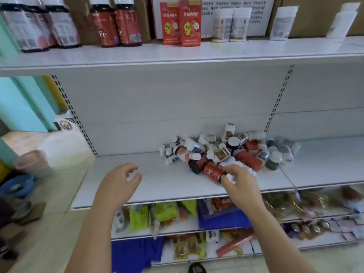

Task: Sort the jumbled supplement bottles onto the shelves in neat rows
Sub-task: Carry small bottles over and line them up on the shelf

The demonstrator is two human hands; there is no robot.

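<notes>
A jumbled pile of supplement bottles [222, 150] lies on the middle white shelf [157, 186], right of centre: white ones, red ones, dark green ones. My right hand [239, 183] is at the pile's near edge, fingers curled round the black-capped end of a lying red "Fe" bottle [212, 171]. My left hand [120, 182] hovers over the bare left part of the shelf, fingers loosely spread and holding nothing. On the top shelf [177, 54] stand upright rows: dark purple-labelled bottles [39, 26], red "Fe" bottles [116, 24], red boxes [181, 22] and white bottles [229, 24].
Lower shelves [197, 219] below hold packets and bags in green, blue and red. Left of the shelving sit a white box [65, 146], a pink container [32, 162] and a blue object [16, 186] on the tiled floor. Cardboard boxes stand behind the top row.
</notes>
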